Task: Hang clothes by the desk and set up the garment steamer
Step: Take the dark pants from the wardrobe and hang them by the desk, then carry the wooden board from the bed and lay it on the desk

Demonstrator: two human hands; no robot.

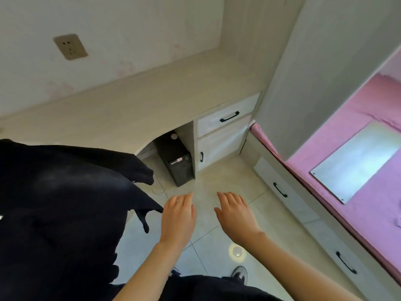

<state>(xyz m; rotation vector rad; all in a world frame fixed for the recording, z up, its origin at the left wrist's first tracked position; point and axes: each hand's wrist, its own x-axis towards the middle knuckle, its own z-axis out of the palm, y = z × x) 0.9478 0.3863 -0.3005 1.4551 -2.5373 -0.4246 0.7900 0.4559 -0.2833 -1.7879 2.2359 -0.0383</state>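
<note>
dark garment [65,203]: hangs left, beside desk [130,105], long axis downward | left hand [179,216], right hand [235,213]: palms down, fingers straight, holding nothing

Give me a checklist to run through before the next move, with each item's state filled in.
1. Left hand free: ok, open, holds nothing.
2. Right hand free: ok, open, holds nothing.
3. Dark garment hung up: cannot tell, no hanger or hook in view.
4. Wall socket free for a plug: ok, nothing plugged in.
5. Steamer within reach: not ok, none in view.
6. Desk top free of clutter: ok where visible.
</note>
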